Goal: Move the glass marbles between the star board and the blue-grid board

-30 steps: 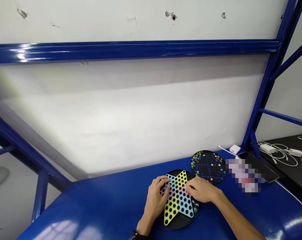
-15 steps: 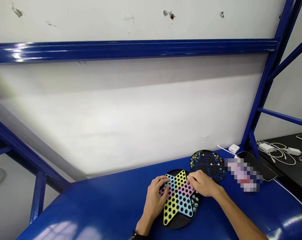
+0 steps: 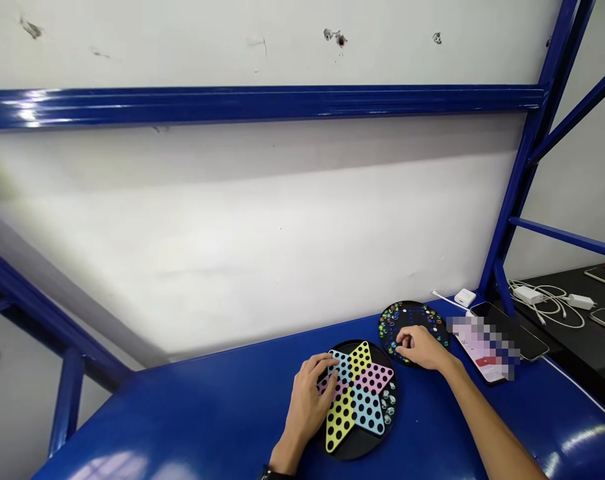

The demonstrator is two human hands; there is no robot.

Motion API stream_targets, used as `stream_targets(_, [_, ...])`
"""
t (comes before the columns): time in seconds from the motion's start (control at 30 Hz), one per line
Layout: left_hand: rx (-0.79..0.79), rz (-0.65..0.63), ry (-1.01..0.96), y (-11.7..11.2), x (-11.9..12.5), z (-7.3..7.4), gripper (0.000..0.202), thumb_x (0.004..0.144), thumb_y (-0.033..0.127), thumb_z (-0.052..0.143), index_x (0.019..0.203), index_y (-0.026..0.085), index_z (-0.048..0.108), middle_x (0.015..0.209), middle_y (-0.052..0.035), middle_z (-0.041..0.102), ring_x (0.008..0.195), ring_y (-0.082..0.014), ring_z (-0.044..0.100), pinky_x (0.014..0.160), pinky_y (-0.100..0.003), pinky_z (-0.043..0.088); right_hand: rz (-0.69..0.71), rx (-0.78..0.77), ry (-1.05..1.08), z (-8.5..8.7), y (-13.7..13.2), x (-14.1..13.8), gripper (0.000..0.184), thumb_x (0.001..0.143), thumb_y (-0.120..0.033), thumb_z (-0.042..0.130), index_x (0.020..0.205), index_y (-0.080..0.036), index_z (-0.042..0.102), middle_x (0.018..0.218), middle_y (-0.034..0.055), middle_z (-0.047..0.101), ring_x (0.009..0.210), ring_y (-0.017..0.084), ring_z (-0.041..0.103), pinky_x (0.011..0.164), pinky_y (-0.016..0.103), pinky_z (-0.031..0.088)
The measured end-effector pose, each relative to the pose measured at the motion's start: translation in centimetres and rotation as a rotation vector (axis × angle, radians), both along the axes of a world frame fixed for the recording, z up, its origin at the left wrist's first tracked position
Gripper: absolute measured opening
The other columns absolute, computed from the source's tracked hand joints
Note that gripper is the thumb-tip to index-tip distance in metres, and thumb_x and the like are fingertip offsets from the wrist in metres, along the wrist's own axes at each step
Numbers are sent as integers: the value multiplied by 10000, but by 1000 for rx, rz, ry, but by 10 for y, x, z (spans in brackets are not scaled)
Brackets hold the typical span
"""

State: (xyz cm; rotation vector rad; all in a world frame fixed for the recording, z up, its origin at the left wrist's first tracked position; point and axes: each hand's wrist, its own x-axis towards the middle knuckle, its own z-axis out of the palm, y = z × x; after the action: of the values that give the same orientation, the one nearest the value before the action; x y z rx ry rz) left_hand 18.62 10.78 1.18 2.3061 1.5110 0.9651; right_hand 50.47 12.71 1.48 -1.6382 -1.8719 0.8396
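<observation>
A star-shaped board [image 3: 368,405] with yellow, pink and blue points and rows of black holes lies on a round black tray [image 3: 358,445]. My left hand [image 3: 308,400] rests over the board's left side, thumb and fingers apart. Clear marbles [image 3: 388,403] sit along the tray's right side. My right hand [image 3: 423,348] is over the front part of a second round black tray [image 3: 396,321], fingers curled in; whatever they may hold is hidden. Coloured marbles [image 3: 383,328] line that tray's rim, and a few white ones lie farther inside.
Right of the second tray are a phone with a lit screen [image 3: 482,353], partly blurred, a dark phone [image 3: 529,339] and a white charger [image 3: 465,297]. Cables [image 3: 557,307] lie on a black surface beyond. A blue frame [image 3: 512,180] and a white wall [image 3: 282,233] border the blue table [image 3: 222,400].
My right hand has left the star board's pink point and moved right and back, over the second tray. My left hand stays on the board.
</observation>
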Motion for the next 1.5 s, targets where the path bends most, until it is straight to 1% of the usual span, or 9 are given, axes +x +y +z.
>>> stream_targets(0.07, [-1,1,-5,0,0,0,273,968,420,492,1051,285,716,1172,-70,704,1112,-270,652,938,-463,558,65,-46,14,1,-2,-4,115,805,-273,659,889,-195,676,778,0,691,641,130,592,616,242,434])
stream_targets(0.23, [-9,0,-13,0,0,-2,263,965,414,499,1046,288,715,1173,-69,704,1114,-271,650,945,-473,555,78,-81,-22,9,-8,-10,117,802,-207,648,913,-185,677,891,25,695,719,140,599,661,251,448])
stream_targets(0.43, [-18,-4,-14,1,-1,-3,276,967,427,496,1052,278,712,1178,-73,700,1113,-271,645,944,-475,552,78,-35,-80,9,-10,-13,92,862,-255,610,900,-193,666,920,42,666,942,202,599,798,294,452])
stream_targets(0.57, [-10,0,-9,2,-2,-4,274,967,424,499,1053,277,714,1184,-71,699,1115,-268,645,948,-465,553,79,-37,-44,9,-9,-15,98,879,-269,590,883,-194,652,868,27,650,873,189,589,761,290,445])
stream_targets(0.73, [13,8,-5,2,-2,-3,252,956,414,517,1040,289,718,1167,-59,709,1101,-264,661,928,-451,568,9,101,28,13,-6,-24,118,892,-274,580,862,-191,658,842,12,626,768,154,567,735,278,441])
stream_targets(0.97, [13,7,3,1,-1,-1,251,956,405,512,1035,285,718,1160,-63,711,1085,-260,665,915,-443,570,54,130,72,12,-11,-47,193,918,-310,571,1016,-196,692,924,29,673,722,147,579,739,285,479])
stream_targets(1.1, [2,2,-3,1,0,-2,265,958,411,503,1044,281,717,1172,-73,707,1100,-269,655,928,-459,561,-69,221,-35,7,-7,-37,266,954,-279,491,1134,-215,676,1149,78,665,960,208,635,870,326,494])
stream_targets(1.23, [23,2,-5,1,0,-2,269,956,421,503,1031,283,721,1150,-69,713,1085,-267,664,910,-446,569,-257,262,-214,-6,1,-20,399,944,-232,453,1316,-211,594,1338,119,602,1255,292,527,1015,414,436])
stream_targets(1.5, [25,4,7,0,1,0,243,960,386,506,1034,291,717,1158,-57,713,1105,-258,660,920,-437,567,-269,183,-273,-26,22,-11,490,976,-300,426,1458,-231,484,1595,100,403,1463,291,351,1104,501,367])
